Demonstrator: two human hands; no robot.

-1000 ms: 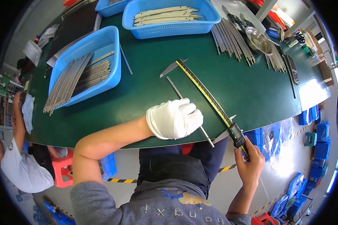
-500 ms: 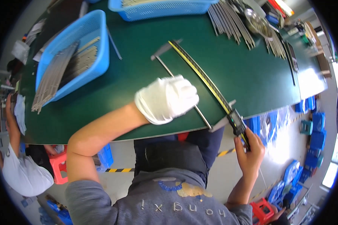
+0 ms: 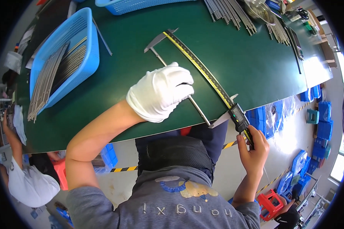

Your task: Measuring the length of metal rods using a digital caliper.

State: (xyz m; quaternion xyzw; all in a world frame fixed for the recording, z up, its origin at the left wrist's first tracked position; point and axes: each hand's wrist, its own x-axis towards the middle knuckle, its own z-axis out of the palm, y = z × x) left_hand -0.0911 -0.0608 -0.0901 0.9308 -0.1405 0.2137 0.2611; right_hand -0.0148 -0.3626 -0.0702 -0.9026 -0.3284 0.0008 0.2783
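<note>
My left hand (image 3: 161,91), in a white glove, is closed around the middle of a thin metal rod (image 3: 198,108). The part of the rod under the glove is hidden. A long digital caliper (image 3: 202,70) with a yellow-edged scale lies slantwise beside it. Its far jaw (image 3: 153,42) is at the rod's far end, and its near jaw (image 3: 220,120) is at the near end. Bare, my right hand (image 3: 253,150) grips the caliper's near end, just behind the display slider (image 3: 239,117). The caliper's near end reaches past the table edge.
On the green table (image 3: 122,91) a blue basket (image 3: 92,53) of metal rods stands at left. Another blue basket (image 3: 141,7) is at the far edge. Several loose rods (image 3: 230,15) and a metal bowl (image 3: 260,11) lie far right. Another person (image 3: 30,179) is at left.
The table and its contents have shifted slightly down-left and upward in view. My gloved fingers have spread a little on the rod. The right hand keeps its hold on the caliper.
</note>
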